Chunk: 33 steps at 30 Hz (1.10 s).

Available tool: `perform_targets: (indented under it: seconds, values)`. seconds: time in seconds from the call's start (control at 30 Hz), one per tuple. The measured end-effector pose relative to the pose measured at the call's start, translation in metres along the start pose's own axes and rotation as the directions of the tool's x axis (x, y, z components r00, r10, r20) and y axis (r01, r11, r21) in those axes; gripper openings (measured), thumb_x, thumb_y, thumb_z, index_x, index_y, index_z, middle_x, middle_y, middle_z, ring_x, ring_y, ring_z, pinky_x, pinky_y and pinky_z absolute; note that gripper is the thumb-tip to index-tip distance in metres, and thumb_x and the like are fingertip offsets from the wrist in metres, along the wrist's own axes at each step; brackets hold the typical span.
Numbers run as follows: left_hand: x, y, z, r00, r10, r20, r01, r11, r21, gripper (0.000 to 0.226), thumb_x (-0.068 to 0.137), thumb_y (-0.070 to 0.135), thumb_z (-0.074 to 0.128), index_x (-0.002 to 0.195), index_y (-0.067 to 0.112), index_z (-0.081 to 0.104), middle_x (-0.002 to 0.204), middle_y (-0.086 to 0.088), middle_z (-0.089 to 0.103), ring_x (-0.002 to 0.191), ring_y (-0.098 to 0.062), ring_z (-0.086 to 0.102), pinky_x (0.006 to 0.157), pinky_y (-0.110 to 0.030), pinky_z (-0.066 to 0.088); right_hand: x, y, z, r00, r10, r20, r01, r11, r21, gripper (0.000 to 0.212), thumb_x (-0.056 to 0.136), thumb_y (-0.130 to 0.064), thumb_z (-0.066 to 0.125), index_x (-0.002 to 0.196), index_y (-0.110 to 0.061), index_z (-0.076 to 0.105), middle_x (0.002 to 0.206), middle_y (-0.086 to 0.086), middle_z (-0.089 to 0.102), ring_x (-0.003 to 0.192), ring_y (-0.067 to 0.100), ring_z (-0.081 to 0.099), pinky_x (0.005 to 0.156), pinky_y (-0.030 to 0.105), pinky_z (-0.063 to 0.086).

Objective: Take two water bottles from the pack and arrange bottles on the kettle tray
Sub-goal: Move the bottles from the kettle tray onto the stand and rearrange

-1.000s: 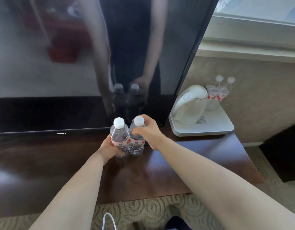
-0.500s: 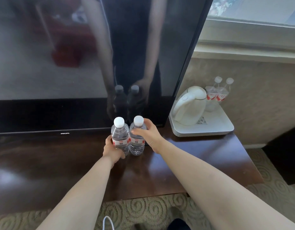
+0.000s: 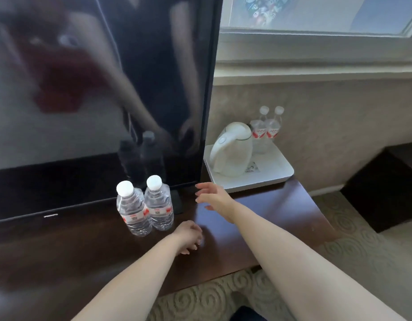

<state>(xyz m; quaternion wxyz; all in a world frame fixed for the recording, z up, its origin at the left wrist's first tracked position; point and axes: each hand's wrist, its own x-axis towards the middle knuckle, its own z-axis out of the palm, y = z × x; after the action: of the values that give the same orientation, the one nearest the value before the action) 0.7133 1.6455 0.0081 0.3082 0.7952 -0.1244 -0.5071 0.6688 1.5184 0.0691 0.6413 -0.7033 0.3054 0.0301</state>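
Your right hand [image 3: 215, 197] is spread, holding nothing, above the dark desk [image 3: 269, 212]; your left hand [image 3: 188, 237] looks loosely curled and empty, though blur makes that uncertain. 2 bottles [image 3: 145, 208] stand upright, touching, before the TV [image 3: 103, 89]. The kettle tray [image 3: 276, 174] holds a kettle [image 3: 232, 151] and 2 more bottles [image 3: 266, 130].

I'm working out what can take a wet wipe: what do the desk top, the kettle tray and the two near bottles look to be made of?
Desk top: dark brown wood or veneer, glossy, since it mirrors the light.
Kettle tray: white, smooth, with rounded corners; likely plastic or melamine, though I cannot tell which.
Two near bottles: clear thin plastic with ribbed walls, white caps and paper or film labels.
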Motion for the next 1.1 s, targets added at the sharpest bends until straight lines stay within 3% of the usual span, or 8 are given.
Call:
perform_targets:
  seconds: [0.1,0.23,0.37,0.5,0.63,0.77,0.97,1.1]
  values:
    - [0.014,0.026,0.019,0.968,0.234,-0.087,-0.223,0.968,0.119,0.019,0.084,0.003,0.049,0.081,0.02,0.057,0.074,-0.005,0.06,0.064,-0.022,0.058,0.046,-0.02,0.043,-0.002,0.012,-0.037,0.991,-0.003,-0.136,-0.005,0.998,-0.057,0.039,0.088,0.001,0.056,0.126,-0.007,0.058,0.107,0.008,0.06,0.096,0.019,0.055,0.074,0.021,0.043]
    - [0.031,0.069,0.041,0.92,0.373,-0.121,-0.357,0.925,0.131,0.029,0.082,0.002,0.051,0.077,0.03,0.055,0.078,-0.004,0.06,0.075,-0.027,0.063,0.077,-0.042,0.055,0.001,0.033,-0.093,0.948,0.012,-0.318,-0.064,0.986,-0.155,0.039,0.086,0.0,0.054,0.124,-0.006,0.061,0.107,0.01,0.061,0.097,0.018,0.055,0.077,0.021,0.046]
    - [0.052,0.117,0.061,0.846,0.495,-0.198,-0.463,0.866,0.189,0.023,0.085,0.006,0.056,0.083,0.029,0.059,0.07,0.008,0.057,0.076,-0.022,0.059,0.068,-0.024,0.047,0.012,0.046,-0.154,0.922,0.036,-0.384,-0.138,0.961,-0.24,0.041,0.085,-0.004,0.054,0.125,-0.01,0.06,0.115,0.008,0.062,0.101,0.017,0.055,0.093,0.029,0.046]
    - [0.076,0.176,0.077,0.771,0.588,-0.246,-0.534,0.807,0.254,0.018,0.088,0.004,0.056,0.102,0.01,0.066,0.082,-0.001,0.059,0.084,-0.024,0.058,0.079,-0.03,0.045,0.04,0.044,-0.213,0.918,0.037,-0.394,-0.16,0.946,-0.283,0.042,0.085,-0.008,0.055,0.126,-0.013,0.061,0.124,0.008,0.06,0.11,0.022,0.058,0.094,0.028,0.044]
    - [0.105,0.236,0.086,0.727,0.609,-0.316,-0.539,0.792,0.285,0.025,0.086,0.0,0.056,0.108,0.008,0.065,0.099,-0.008,0.058,0.094,-0.023,0.057,0.087,-0.026,0.043,0.073,0.034,-0.264,0.941,0.01,-0.338,-0.131,0.932,-0.338,0.044,0.085,-0.009,0.055,0.128,-0.015,0.057,0.132,0.009,0.057,0.107,0.019,0.055,0.094,0.031,0.045]
    - [0.128,0.285,0.088,0.677,0.657,-0.333,-0.56,0.753,0.346,0.035,0.086,0.002,0.055,0.12,0.011,0.059,0.12,-0.01,0.051,0.095,-0.019,0.054,0.077,-0.014,0.037,0.101,0.021,-0.305,0.943,-0.033,-0.332,-0.112,0.905,-0.41,0.057,0.085,-0.014,0.058,0.14,-0.018,0.043,0.14,0.011,0.043,0.12,0.028,0.053,0.1,0.039,0.047]
    - [0.149,0.347,0.072,0.558,0.624,-0.548,-0.498,0.779,0.38,0.051,0.081,-0.003,0.061,0.13,0.005,0.048,0.133,-0.02,0.038,0.121,-0.036,0.047,0.105,-0.035,0.037,0.149,-0.023,-0.341,0.928,-0.13,-0.349,-0.065,0.865,-0.497,0.076,0.086,-0.018,0.062,0.151,-0.013,0.023,0.151,0.018,0.032,0.138,0.038,0.035,0.112,0.043,0.034]
    - [0.162,0.373,0.057,0.59,0.445,-0.673,-0.439,0.877,0.195,0.062,0.081,-0.001,0.061,0.138,-0.003,0.035,0.136,-0.027,0.039,0.124,-0.044,0.044,0.105,-0.043,0.036,0.171,-0.048,-0.343,0.931,-0.202,-0.303,0.045,0.89,-0.453,0.081,0.086,-0.018,0.063,0.153,-0.011,0.018,0.155,0.017,0.032,0.142,0.037,0.033,0.115,0.045,0.032]
